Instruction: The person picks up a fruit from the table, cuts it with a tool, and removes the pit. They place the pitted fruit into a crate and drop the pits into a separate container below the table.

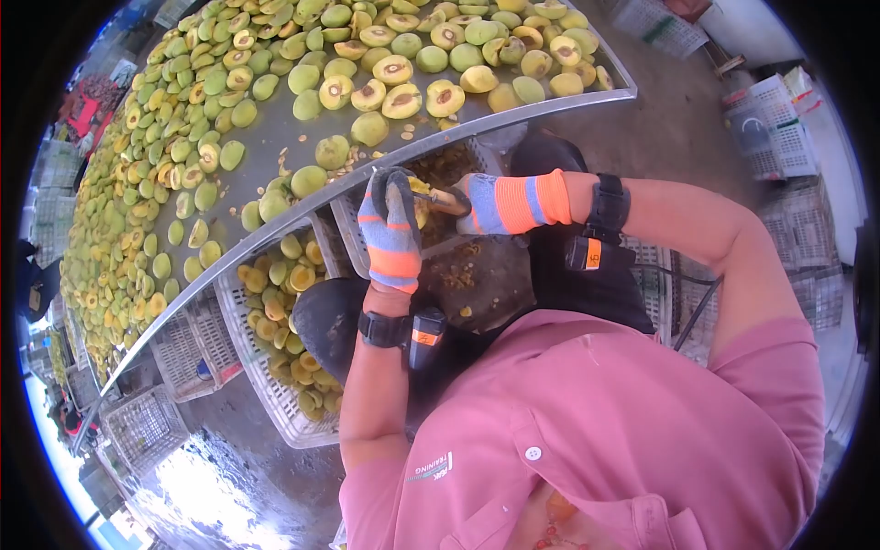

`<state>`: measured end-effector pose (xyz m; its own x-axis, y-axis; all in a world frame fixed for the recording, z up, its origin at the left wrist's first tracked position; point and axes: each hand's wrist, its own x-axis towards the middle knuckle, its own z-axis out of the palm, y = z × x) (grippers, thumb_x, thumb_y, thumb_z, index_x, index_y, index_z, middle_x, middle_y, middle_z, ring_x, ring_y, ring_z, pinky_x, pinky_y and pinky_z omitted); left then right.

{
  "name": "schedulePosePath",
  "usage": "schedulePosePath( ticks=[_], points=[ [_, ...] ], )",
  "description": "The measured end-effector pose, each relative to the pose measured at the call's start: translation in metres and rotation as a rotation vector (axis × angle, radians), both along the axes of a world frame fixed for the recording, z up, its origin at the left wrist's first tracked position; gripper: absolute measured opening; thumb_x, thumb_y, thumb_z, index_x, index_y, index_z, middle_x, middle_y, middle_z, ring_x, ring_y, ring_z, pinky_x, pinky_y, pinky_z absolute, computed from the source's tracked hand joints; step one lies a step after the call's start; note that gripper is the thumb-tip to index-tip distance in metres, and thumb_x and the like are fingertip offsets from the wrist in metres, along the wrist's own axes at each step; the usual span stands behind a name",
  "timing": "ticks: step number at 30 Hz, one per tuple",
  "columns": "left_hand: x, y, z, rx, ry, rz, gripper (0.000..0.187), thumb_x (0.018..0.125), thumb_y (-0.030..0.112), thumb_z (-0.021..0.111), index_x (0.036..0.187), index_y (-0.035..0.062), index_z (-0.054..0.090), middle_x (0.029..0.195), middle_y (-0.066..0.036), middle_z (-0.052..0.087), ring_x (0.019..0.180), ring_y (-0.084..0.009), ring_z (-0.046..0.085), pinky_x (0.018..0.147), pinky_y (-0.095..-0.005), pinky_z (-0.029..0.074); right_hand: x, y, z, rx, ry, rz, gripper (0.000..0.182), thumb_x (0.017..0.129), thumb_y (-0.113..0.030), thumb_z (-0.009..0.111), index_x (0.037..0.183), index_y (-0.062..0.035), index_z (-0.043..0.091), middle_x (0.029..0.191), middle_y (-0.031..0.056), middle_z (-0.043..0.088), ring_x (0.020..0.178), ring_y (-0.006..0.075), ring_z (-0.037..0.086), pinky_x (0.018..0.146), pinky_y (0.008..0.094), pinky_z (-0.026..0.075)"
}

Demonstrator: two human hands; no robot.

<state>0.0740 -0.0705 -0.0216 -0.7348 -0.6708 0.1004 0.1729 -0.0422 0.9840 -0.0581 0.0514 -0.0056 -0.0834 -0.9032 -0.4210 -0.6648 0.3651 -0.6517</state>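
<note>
My left hand (pixel 392 229), in a grey and orange knit glove, is closed around a yellow stone-fruit half (pixel 419 186), mostly hidden by the fingers. My right hand (pixel 495 203), gloved alike, grips a small tool with a wooden handle (pixel 447 201). The tool's tip points at the fruit in my left hand; its exact shape is hard to make out. Both hands are close together just off the metal table edge (pixel 316 199), above a crate (pixel 348 234) holding brownish scraps.
Green-yellow fruit halves (pixel 401 101), some with pits, cover the table. A white crate of fruit halves (pixel 298 431) stands beside my knee. Other crates (pixel 147 423) sit on the floor at left, and more stacked crates (pixel 779 128) are at right. Fruit scraps lie on the floor between my legs.
</note>
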Motion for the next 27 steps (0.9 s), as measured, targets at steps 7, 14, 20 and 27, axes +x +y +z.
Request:
schedulePosePath(
  ticks=[7, 14, 20, 27],
  points=[
    [-0.008, 0.002, -0.004, 0.145, -0.049, 0.087, 0.019, 0.096, 0.013, 0.047, 0.101, -0.0012, 0.058, 0.092, -0.005, 0.060, 0.084, -0.0112, 0.053, 0.075, -0.0261, 0.044, 0.026, 0.003, -0.014, -0.226, -0.053, 0.002, 0.012, 0.076, -0.014, 0.060, 0.086, -0.0077, 0.064, 0.070, 0.0136, 0.058, 0.068, 0.0290, 0.061, 0.063, 0.0371, 0.048],
    [-0.009, 0.002, -0.006, -0.009, -0.097, 0.170, 0.020, 0.096, 0.013, 0.047, 0.104, -0.0011, 0.059, 0.092, -0.005, 0.061, 0.082, -0.0106, 0.054, 0.073, -0.0243, 0.045, 0.030, -0.007, -0.017, -0.286, -0.577, -0.226, 0.013, 0.079, -0.016, 0.061, 0.081, -0.0024, 0.062, 0.063, 0.0137, 0.058, 0.057, 0.0240, 0.061, 0.051, 0.0337, 0.048],
    [-0.017, 0.003, -0.010, -0.285, -0.130, 0.058, 0.019, 0.095, 0.009, 0.048, 0.107, -0.0022, 0.059, 0.095, -0.006, 0.062, 0.086, -0.0110, 0.055, 0.075, -0.0257, 0.046, -0.003, -0.004, 0.001, 0.188, -0.921, -0.493, 0.023, 0.080, -0.021, 0.064, 0.074, 0.0010, 0.061, 0.063, 0.0090, 0.060, 0.045, 0.0204, 0.058, 0.038, 0.0308, 0.046],
    [-0.030, 0.004, -0.013, 0.009, -0.146, 0.049, 0.017, 0.093, 0.007, 0.053, 0.104, -0.0025, 0.061, 0.098, -0.006, 0.062, 0.089, -0.0119, 0.055, 0.075, -0.0279, 0.046, -0.010, 0.001, -0.008, 0.177, -0.813, -0.449, 0.021, 0.078, -0.021, 0.062, 0.073, -0.0010, 0.062, 0.062, 0.0078, 0.060, 0.046, 0.0179, 0.058, 0.040, 0.0304, 0.045]
  ],
)
